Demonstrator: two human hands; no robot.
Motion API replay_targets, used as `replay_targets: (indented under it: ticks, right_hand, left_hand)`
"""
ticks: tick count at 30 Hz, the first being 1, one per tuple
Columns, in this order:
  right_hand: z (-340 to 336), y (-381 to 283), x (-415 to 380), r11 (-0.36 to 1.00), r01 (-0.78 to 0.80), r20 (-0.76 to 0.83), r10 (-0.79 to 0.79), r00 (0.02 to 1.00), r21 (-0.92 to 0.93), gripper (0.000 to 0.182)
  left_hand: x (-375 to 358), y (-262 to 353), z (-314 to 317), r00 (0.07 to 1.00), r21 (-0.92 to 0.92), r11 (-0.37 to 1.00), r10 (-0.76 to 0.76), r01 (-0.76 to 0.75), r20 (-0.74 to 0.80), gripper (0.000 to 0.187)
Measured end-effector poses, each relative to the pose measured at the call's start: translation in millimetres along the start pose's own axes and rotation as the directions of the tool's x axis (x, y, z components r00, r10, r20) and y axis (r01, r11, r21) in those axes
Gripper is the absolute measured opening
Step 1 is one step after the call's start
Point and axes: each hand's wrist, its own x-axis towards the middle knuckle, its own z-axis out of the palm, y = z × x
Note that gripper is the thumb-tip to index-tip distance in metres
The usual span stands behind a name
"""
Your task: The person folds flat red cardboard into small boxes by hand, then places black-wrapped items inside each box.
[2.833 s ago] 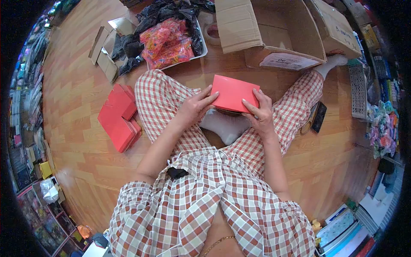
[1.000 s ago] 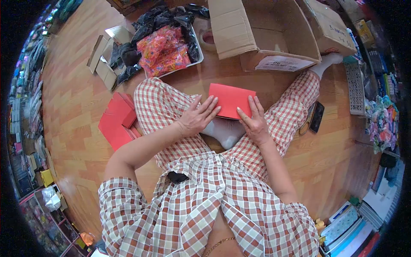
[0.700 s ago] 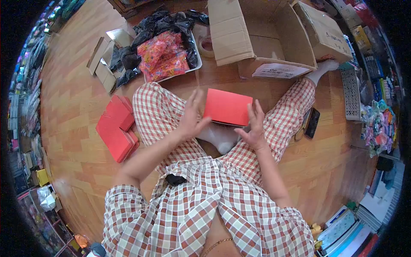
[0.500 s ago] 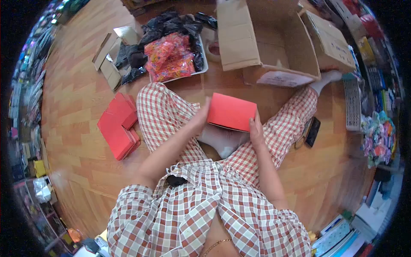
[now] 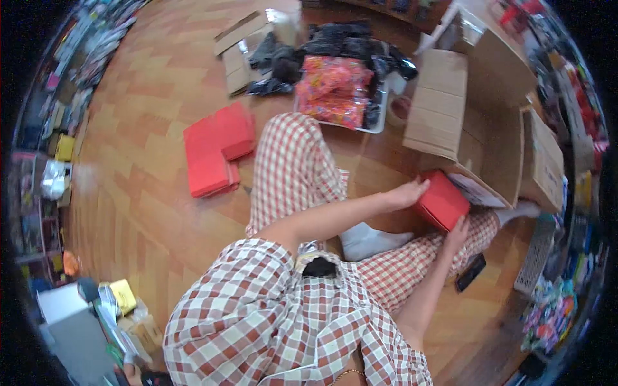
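Note:
A closed red box (image 5: pixel 443 201) is held between my two hands, just in front of the large open cardboard box. My left hand (image 5: pixel 409 192) has its fingers against the near left side of the red box. On its lower right side, my right hand (image 5: pixel 456 235) grips it near a corner. The large cardboard box (image 5: pixel 492 122) lies with its opening and a flap (image 5: pixel 436 106) toward me. Flat red cardboard pieces (image 5: pixel 215 151) are stacked on the floor to the left of my bent knee.
Beyond my knee a white tray (image 5: pixel 380 119) holds pink patterned packets (image 5: pixel 335 90) and black plastic bags (image 5: pixel 338 38). A phone (image 5: pixel 471 273) lies by my right leg, near a grey basket (image 5: pixel 533 264). Another cardboard box (image 5: pixel 541 157) stands at the right. Crowded shelves line both sides.
Both hands have carried the red box from over my lap rightward to the front of the large cardboard box. The view has turned to the right.

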Motion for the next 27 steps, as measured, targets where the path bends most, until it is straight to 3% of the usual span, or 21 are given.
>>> replay_targets:
  ticks: [1,2,4,5,6,7,8,9,10,11,12,13,14,15,18,20,22,24,25,27]
  right_hand:
    - [0.6,-0.8,0.2,0.997,-0.07,-0.04,0.071,0.997,0.011,0.057]
    - [-2.0,-0.5,-0.7,0.99,-0.142,-0.083,0.143,0.986,0.023,0.057]
    - [-0.2,33.9,0.6,0.997,0.05,-0.289,-0.067,0.955,-0.065,0.053]
    - [1.3,23.0,-2.6,0.997,0.053,-0.276,-0.067,0.959,-0.056,0.053]
    - [-5.1,-4.9,-14.4,0.989,0.044,-0.334,0.004,0.943,0.138,0.05]
    - [-7.8,-19.6,-22.3,0.945,0.045,-0.38,0.087,0.921,0.325,0.046]
    - [-9.3,-8.8,-20.2,0.944,0.036,-0.372,0.094,0.923,0.328,0.046]
    - [-16.0,7.4,-14.8,0.935,0.047,-0.397,0.104,0.912,0.352,0.043]
    - [-18.5,17.3,-14.1,0.925,0.058,-0.422,0.115,0.899,0.376,0.04]
    - [-22.5,13.3,-15.0,0.926,0.078,-0.464,0.111,0.879,0.37,0.036]
    - [-22.3,0.3,-19.2,0.923,0.074,-0.463,0.119,0.879,0.377,0.036]
    - [-21.3,-13.7,-24.5,0.922,0.118,-0.491,0.086,0.867,0.369,0.035]
    - [-22.4,-20.9,-26.6,0.921,0.164,-0.522,0.048,0.852,0.352,0.034]
    - [-23.1,-21.1,-25.7,0.941,0.18,-0.527,-0.002,0.85,0.286,0.033]
    - [-21.1,-14.0,-22.8,0.931,0.217,-0.525,-0.033,0.85,0.294,0.033]
    - [-21.7,-25.0,-28.4,0.939,0.209,-0.521,-0.037,0.853,0.275,0.032]
    - [-22.8,-30.0,-31.6,0.901,0.222,-0.508,-0.002,0.861,0.373,0.035]
    - [-27.9,-29.9,-36.7,0.938,0.158,-0.501,0.019,0.865,0.31,0.034]
    - [-28.6,-25.1,-37.7,0.907,0.16,-0.489,0.056,0.871,0.39,0.034]
    - [-27.7,-12.8,-40.5,0.869,0.152,-0.473,0.103,0.875,0.471,0.034]
  left_hand:
    - [-7.1,8.4,-9.4,0.998,0.163,0.985,-0.053,0.059,-0.043,0.064]
    - [-18.3,14.0,-26.9,0.994,0.161,0.984,-0.068,0.08,-0.082,0.064]
    - [-54.8,27.1,-73.4,0.953,0.244,0.933,0.292,-0.264,-0.086,0.049]
    - [-72.5,34.4,-101.9,0.871,0.202,0.892,0.443,-0.404,-0.214,0.033]
    - [-101.3,54.0,-135.6,0.822,0.225,0.875,0.481,-0.428,-0.305,0.027]
    - [-126.1,58.3,-166.5,0.794,0.016,0.881,0.434,-0.473,-0.426,0.024]
    - [-147.3,60.2,-197.4,0.678,0.241,0.91,0.413,-0.339,-0.608,0.022]
    - [-156.3,46.4,-234.7,0.55,0.23,0.906,0.402,-0.355,-0.733,0.023]
    - [-170.6,25.6,-273.6,0.414,0.407,0.911,0.398,-0.07,-0.819,0.036]
    - [-187.5,0.6,-299.0,0.432,0.561,0.796,0.433,0.229,-0.791,0.056]
    - [-198.1,-15.6,-318.9,0.463,0.648,0.579,0.455,0.495,-0.761,0.077]
    - [-204.3,-15.3,-319.9,0.466,0.656,0.572,0.464,0.492,-0.754,0.077]
    - [-211.8,-18.0,-311.6,0.592,0.648,0.392,0.271,0.653,-0.759,0.092]
    - [-217.5,-22.0,-307.6,0.647,0.644,0.169,0.042,0.746,-0.761,0.108]
    - [-217.5,-72.1,-325.8,0.636,0.63,0.162,0.016,0.76,-0.771,0.116]
    - [-215.2,-78.3,-336.4,0.663,0.652,0.178,-0.004,0.737,-0.748,0.114]
    - [-216.7,-78.3,-340.5,0.686,0.671,0.195,-0.02,0.716,-0.727,0.112]
    - [-220.5,-75.1,-344.8,0.723,0.699,0.249,-0.005,0.67,-0.691,0.103]
    - [-224.4,-74.6,-350.3,0.727,0.705,0.245,-0.003,0.666,-0.686,0.103]
    - [-235.5,-74.8,-364.3,0.784,0.72,0.44,0.054,0.537,-0.618,0.08]
